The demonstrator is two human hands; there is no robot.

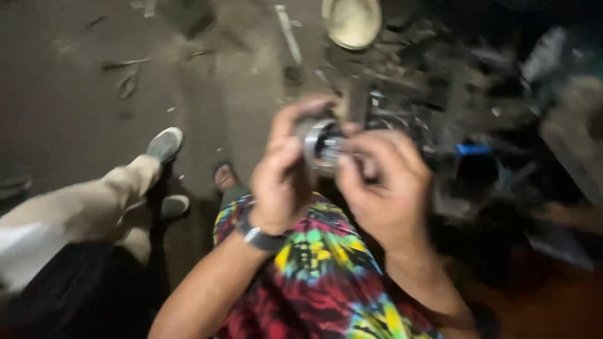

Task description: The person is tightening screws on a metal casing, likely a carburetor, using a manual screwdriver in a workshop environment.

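While both hands lift it above the lap, the left hand (279,172) clasps a round metal part (321,145) steady (blurred), and the right hand (383,188) pinches its edge.

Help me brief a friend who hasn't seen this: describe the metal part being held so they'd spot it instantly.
Start at the bright tie-dye shorts low in the middle. Just above them the left hand and right hand meet around a small round metal part. It is the only shiny silver piece; the parts heap behind is dark and dull.
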